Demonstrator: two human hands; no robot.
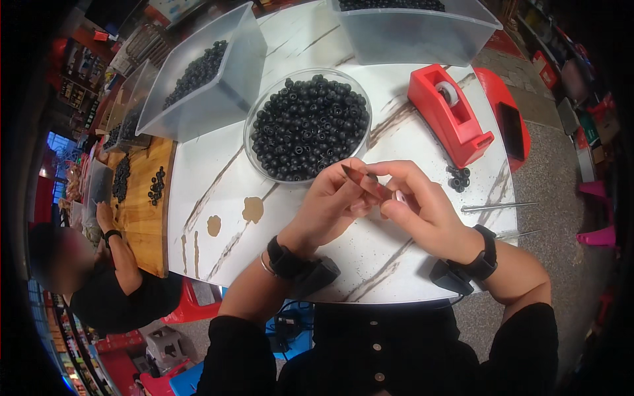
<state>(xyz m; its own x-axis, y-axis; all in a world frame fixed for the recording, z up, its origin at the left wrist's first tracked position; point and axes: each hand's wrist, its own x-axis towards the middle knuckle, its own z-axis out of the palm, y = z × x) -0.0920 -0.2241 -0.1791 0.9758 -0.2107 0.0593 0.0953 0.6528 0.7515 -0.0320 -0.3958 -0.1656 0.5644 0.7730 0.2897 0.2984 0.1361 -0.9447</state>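
Note:
My left hand and my right hand meet over the table, just in front of a round clear bowl. The bowl is heaped with small black bead-like pieces, some with a hole showing. Between my closed fingers is a dark, pointed piece with a reddish part; its exact kind is unclear. The left fingers grip it near the pointed end and the right fingers pinch around the other end. A small black bit shows beside it, partly hidden by the fingers. Both wrists wear black straps.
A red tape dispenser stands right of the bowl, with several black pieces and metal tweezers nearer me. Plastic bins stand behind. A phone lies on a red stool. Another person sits left at a wooden table.

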